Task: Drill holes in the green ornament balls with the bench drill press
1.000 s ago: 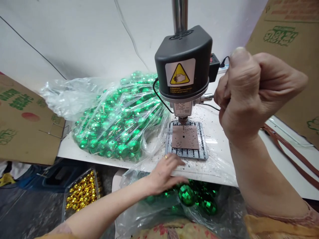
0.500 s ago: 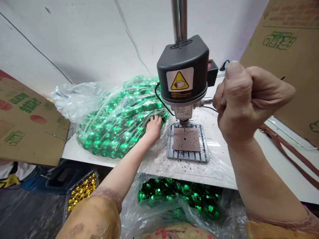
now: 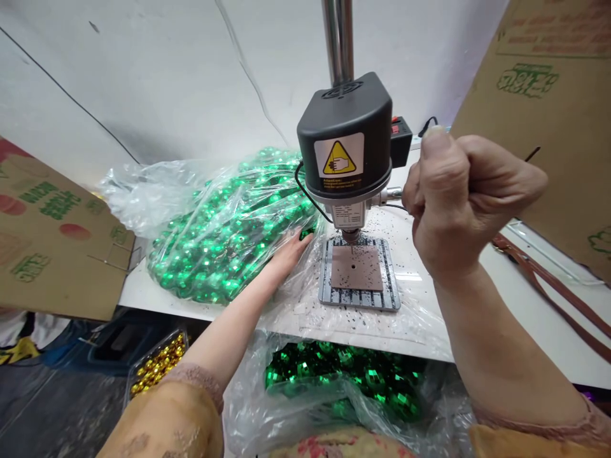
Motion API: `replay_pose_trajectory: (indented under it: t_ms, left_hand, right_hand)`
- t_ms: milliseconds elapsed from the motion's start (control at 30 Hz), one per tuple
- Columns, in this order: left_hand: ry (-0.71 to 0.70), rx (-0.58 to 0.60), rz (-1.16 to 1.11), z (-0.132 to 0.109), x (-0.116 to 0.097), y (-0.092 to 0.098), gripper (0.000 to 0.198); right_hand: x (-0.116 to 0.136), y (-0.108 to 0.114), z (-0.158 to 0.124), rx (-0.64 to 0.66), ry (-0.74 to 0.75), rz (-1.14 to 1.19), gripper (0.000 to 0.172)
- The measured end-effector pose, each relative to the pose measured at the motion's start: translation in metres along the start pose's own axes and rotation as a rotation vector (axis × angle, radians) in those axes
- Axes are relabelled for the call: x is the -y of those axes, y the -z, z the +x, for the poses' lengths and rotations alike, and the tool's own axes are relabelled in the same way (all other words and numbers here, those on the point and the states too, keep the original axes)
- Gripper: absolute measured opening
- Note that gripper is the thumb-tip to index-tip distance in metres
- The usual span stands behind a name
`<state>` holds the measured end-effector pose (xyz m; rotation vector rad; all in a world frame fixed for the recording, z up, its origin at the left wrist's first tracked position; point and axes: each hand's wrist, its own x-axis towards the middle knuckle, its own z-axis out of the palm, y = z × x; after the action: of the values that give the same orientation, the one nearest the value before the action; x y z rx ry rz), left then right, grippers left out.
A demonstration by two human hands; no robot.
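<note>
A small black bench drill press [image 3: 344, 137] with a yellow hand-warning label stands upright in the middle. My right hand [image 3: 458, 197] is a closed fist at its right side, wrapped round the feed lever; most of the lever is hidden. My left hand [image 3: 287, 253] is at the right edge of a clear plastic bag of shiny green faceted balls [image 3: 210, 248]. Its fingers close on one green ball [image 3: 307, 233], partly hidden. Under the drill bit, a brown square plate [image 3: 365, 277] with a dark hole lies on the slotted metal base [image 3: 334, 298], sprinkled with dark shavings.
More green balls [image 3: 344, 375] lie in clear plastic below the table's front edge. A box of gold balls [image 3: 160, 362] is at lower left. Cardboard boxes stand at left [image 3: 57, 235] and right [image 3: 539, 121]. A brown strap [image 3: 548, 286] lies on the right of the table.
My left hand has shifted slightly along the bag's right edge, and a green ball now shows at its fingertips. My right fist stays on the lever; the view has shifted a little.
</note>
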<state>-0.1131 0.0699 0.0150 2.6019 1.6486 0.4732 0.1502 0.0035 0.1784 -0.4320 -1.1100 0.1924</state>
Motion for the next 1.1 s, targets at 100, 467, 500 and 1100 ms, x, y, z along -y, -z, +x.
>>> replay_pose_trajectory:
  t_ms: [100,467,500,1100]
  left_hand:
    - [0.015,0.024,0.018,0.004,0.001,0.006,0.049]
    - [0.172,-0.260,-0.661,-0.013,-0.047,0.039,0.051]
    - [0.190,-0.296,-0.776,-0.017,-0.055,0.042,0.048]
    - [-0.997,-0.518,0.095,-0.088,-0.193,-0.008,0.009]
  right_hand:
    - [0.000,0.001,-0.001,-0.005,-0.030,-0.016,0.045]
    - [0.000,0.002,-0.002,0.014,-0.008,-0.007,0.048]
    - [0.000,0.002,-0.003,0.011,-0.009,-0.019,0.048]
    - [-0.004,0.002,-0.001,0.039,0.052,0.019,0.047]
